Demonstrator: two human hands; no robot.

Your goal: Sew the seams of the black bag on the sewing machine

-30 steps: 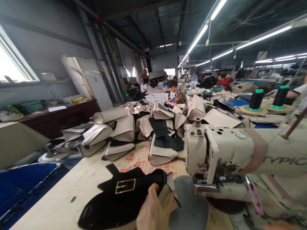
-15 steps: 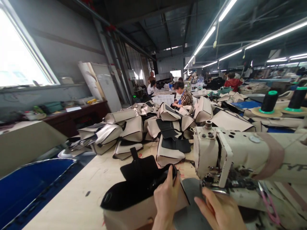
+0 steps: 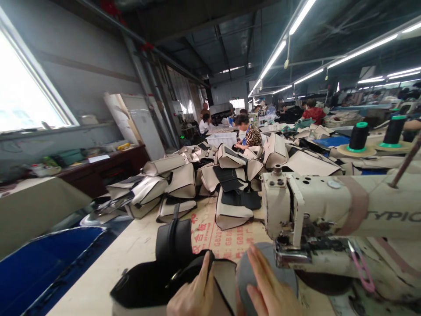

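Note:
A beige bag (image 3: 226, 276) with black trim, a black inside and a raised black flap (image 3: 174, 241) stands at the front of the wooden tabletop (image 3: 204, 219). My left hand (image 3: 192, 287) grips its black upper edge, index finger pointing along the rim. Over a round grey pad (image 3: 245, 272), right of the bag, my right hand (image 3: 271, 285) is open, with fingers stretched forward and thumb apart. Whether it touches the bag I cannot tell. Just beyond it is the head of a cream sewing machine (image 3: 279, 206). Pink-handled snips (image 3: 363, 267) rest on the machine's lower part.
Similar beige and black bags (image 3: 180, 180) are heaped across the back of the table. Black thread cones (image 3: 358, 136) stand behind the machine at right. A blue-lined bin (image 3: 59, 259) is at lower left. A co-worker (image 3: 251, 131) sits beyond the heap.
My left hand and the bag have moved left and toward me, away from the machine. The right hand has shifted left from beside the needle area onto the grey pad.

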